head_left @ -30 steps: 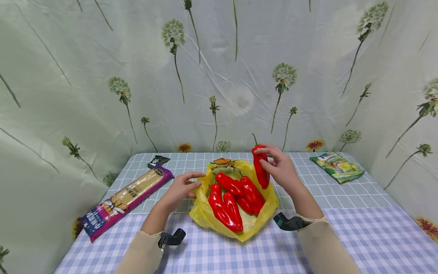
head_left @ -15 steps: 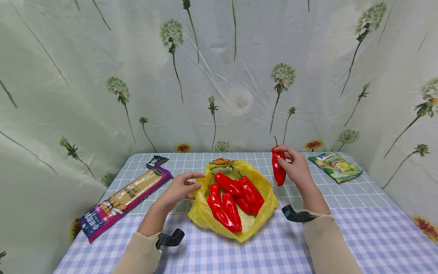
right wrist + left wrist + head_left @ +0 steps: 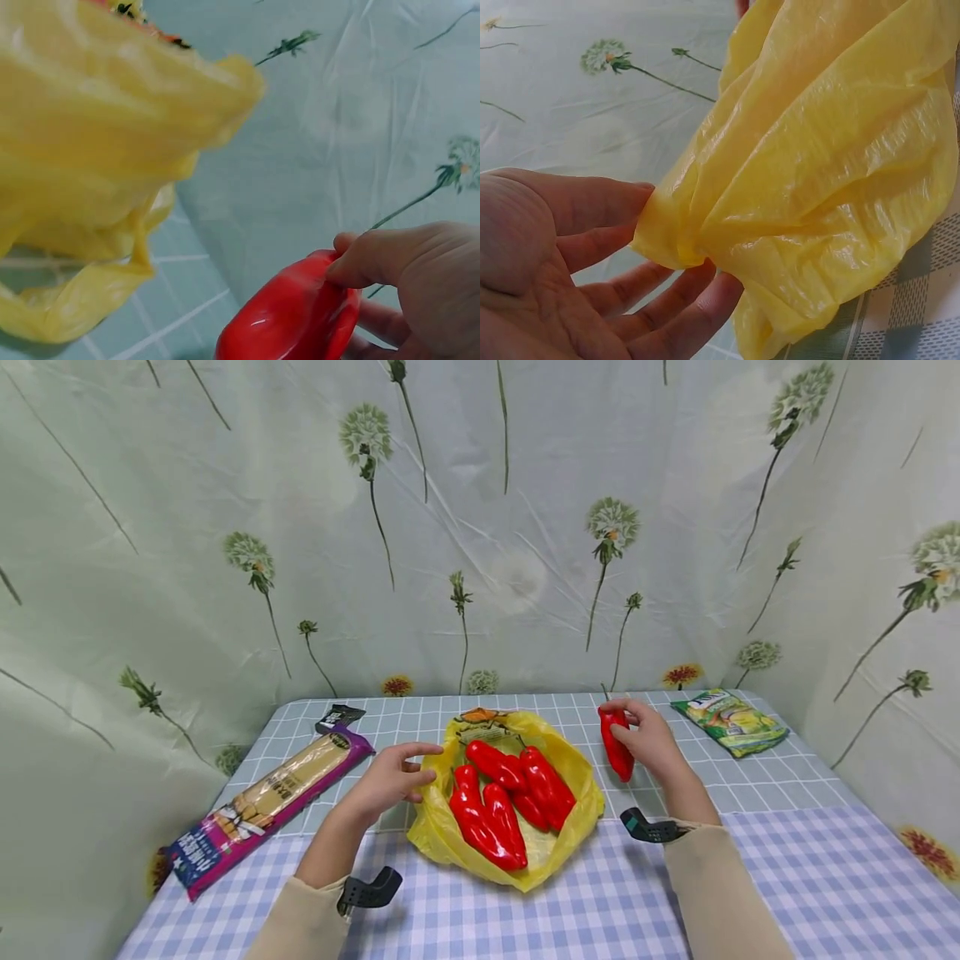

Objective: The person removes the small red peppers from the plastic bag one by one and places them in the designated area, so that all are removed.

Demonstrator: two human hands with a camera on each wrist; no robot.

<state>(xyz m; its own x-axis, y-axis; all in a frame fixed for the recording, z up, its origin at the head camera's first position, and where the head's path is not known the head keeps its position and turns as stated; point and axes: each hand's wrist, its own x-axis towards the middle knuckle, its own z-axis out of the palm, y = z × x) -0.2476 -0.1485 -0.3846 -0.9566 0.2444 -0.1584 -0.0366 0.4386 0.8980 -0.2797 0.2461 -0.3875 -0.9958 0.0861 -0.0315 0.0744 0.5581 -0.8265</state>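
A yellow plastic bag (image 3: 558,852) stands with its mouth spread wide in the middle of the table. Several glossy red peppers (image 3: 483,822) lie inside it. At the bag's left rim is my left hand (image 3: 390,783); the left wrist view shows thumb and fingers (image 3: 604,202) pinching the edge of the yellow plastic. To the right of the bag, my right hand (image 3: 651,739) grips another red pepper (image 3: 615,747) near its stem end, tip down. The right wrist view shows the thumb pressed on that pepper (image 3: 281,311). Whether its tip touches the cloth, I cannot tell.
A long purple-edged food pack (image 3: 270,802) lies at the left, with a small black packet (image 3: 340,717) behind it. At the back right is a green and yellow packet (image 3: 731,722). A flower-printed curtain (image 3: 517,527) hangs behind the checked tablecloth (image 3: 465,927).
My right hand has carried the red pepper from above the bag's right rim out to the right, then lowered it. The left hand has stayed at the bag's rim.
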